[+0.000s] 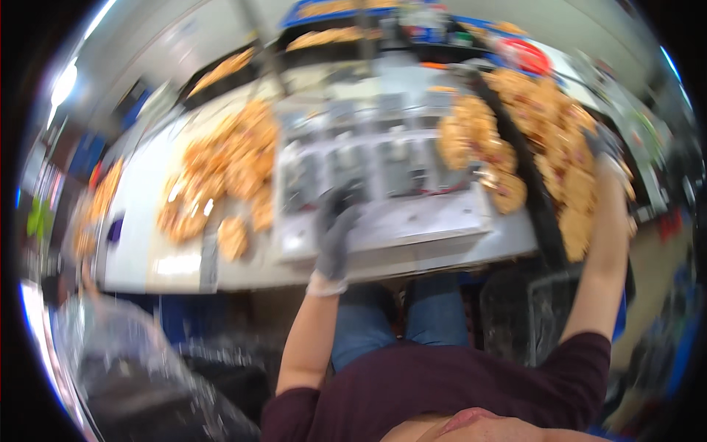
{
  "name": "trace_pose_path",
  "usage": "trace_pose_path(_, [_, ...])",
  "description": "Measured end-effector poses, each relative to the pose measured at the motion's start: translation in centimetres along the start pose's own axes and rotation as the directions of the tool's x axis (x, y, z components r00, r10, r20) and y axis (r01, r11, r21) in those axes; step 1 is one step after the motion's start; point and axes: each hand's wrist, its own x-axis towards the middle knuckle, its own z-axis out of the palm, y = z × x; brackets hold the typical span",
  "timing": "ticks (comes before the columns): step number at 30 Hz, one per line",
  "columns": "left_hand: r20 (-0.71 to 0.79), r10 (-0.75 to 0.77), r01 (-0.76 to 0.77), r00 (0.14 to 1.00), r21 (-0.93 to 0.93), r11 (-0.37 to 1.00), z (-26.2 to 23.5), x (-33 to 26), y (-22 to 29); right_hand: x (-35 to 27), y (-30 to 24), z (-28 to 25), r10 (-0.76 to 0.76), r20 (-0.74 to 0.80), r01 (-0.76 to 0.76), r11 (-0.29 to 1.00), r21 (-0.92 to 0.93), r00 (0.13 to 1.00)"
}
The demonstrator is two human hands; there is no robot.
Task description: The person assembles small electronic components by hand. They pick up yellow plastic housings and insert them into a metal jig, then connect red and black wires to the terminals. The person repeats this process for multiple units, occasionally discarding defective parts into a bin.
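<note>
Far to the left a loose heap of flat, golden-brown baked pieces (pixel 224 173) lies spread on the pale grey table (pixel 147 243), a few stray ones near its front edge. Just right of that heap sits a metal tray of moulds (pixel 383 169), and the left hand (pixel 335 228), in a grey glove, rests its fingers on the tray's near part; motion blur hides whether those fingers are curled or spread, so its grip cannot be told. Further right a second pile of the same baked pieces (pixel 479 147) lies beside the tray, and past a dark divider a long dark tray (pixel 545 221) holds many more. The right hand (pixel 607 151), also gloved, reaches onto that load (pixel 567 140), its grip equally lost to blur. The pieces look light, dry and brittle, likely to crack if pinched hard, so they are best lifted by the edges or from beneath.
</note>
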Motion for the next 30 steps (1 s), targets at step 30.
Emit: trace_pose_path(30, [-0.434,0.269,0.453,0.860,0.892,-0.010,-22.3,-3.6,0.6,-16.4,-9.8,-14.8,-0.540,-0.358,0.645,0.580,0.497,0.761])
